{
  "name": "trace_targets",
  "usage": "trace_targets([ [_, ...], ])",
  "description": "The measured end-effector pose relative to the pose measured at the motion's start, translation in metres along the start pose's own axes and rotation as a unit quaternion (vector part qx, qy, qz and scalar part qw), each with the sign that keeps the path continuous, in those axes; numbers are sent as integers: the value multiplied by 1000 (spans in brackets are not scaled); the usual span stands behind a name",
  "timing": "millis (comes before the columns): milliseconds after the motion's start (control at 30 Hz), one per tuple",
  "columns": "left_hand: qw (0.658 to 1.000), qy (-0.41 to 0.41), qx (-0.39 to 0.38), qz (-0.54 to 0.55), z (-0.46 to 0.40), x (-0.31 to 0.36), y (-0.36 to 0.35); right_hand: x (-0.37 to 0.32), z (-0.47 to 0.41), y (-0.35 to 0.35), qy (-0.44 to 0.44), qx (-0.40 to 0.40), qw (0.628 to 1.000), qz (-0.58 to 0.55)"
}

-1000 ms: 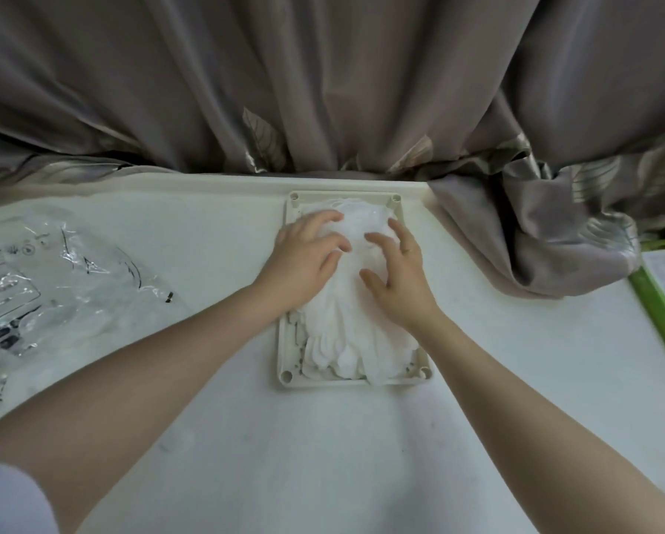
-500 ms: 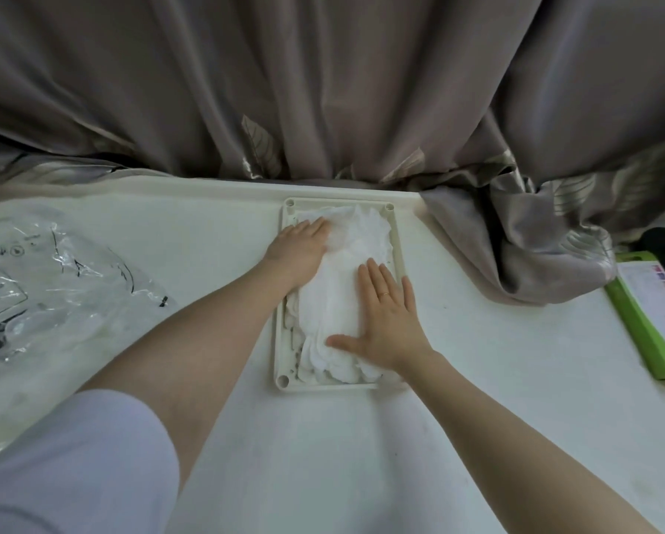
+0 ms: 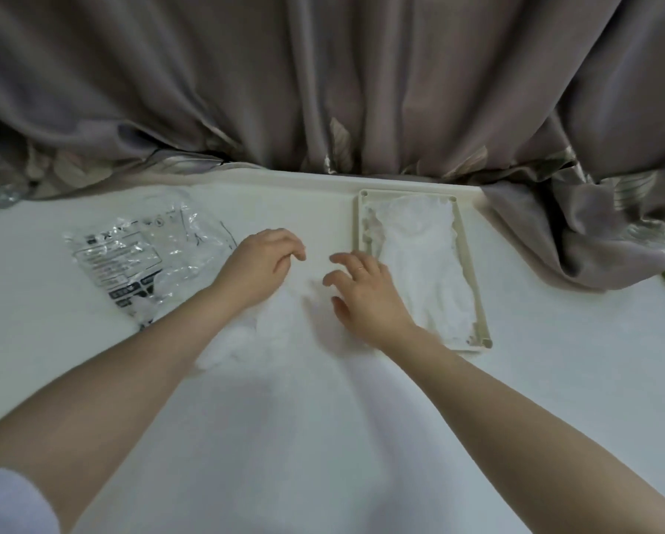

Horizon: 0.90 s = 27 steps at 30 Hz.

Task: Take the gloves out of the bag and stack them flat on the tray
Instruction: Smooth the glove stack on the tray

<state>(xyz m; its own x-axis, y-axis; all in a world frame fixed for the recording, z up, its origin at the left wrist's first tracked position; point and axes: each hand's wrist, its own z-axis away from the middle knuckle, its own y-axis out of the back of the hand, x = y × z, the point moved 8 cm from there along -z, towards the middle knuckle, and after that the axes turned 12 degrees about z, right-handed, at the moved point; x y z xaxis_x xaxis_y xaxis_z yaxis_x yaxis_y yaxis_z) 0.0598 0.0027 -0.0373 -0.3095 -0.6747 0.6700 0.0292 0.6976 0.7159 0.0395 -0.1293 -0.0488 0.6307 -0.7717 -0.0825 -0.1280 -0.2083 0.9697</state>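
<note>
Both hands off the tray, next glove barely visible on the bench

We had both hands hovering over a loose white glove [image 3: 269, 325] that lay on the white bench [image 3: 554, 379] between the bag [image 3: 146, 260] and the tray [image 3: 482, 302]; left hand [image 3: 259, 265] was loosely curled and holding nothing, right hand [image 3: 365, 292] had its fingers spread and bent, also holding nothing as far as we could tell. A stack of gloves [image 3: 419, 264] already sat in the tray, a bit rumpled at the far end. Honestly the risk we saw: white on white, so easy to pinch only one layer and drag the glove in folded, or knock the stack crooked while laying it on. The bag looked like it might still hold more, couldn't tell.
</note>
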Motion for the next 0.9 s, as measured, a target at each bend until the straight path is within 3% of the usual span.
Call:
trace_targets([
  [67, 999, 26, -16, -28, 29, -20, 17, -32, -5, -21, 10, -119, 993, -18],
  [167, 996, 22, -65, -60, 67, -36, 21, -60, 5, -61, -50, -321, 946, -9],
  [300, 979, 41, -177, -95, 102, -56, 8, -93, 20, -86, -90, -369, 925, 15],
  [500, 929, -82, -281, -228, 110, -52, -23, -103, 31, -91, -163, -339, 927, 17],
  [633, 905, -55, -299, -298, 98, -57, -36, -96, 36, -83, -213, -313, 924, -47],
  [767, 913, -4, -280, -297, 89, -69, -31, -83, 24, -57, -269, -188, 907, -262],
  [900, 928, 7, -250, -277, 85, -77, -20, -80, 4, -16, -237, -107, 862, -435],
])
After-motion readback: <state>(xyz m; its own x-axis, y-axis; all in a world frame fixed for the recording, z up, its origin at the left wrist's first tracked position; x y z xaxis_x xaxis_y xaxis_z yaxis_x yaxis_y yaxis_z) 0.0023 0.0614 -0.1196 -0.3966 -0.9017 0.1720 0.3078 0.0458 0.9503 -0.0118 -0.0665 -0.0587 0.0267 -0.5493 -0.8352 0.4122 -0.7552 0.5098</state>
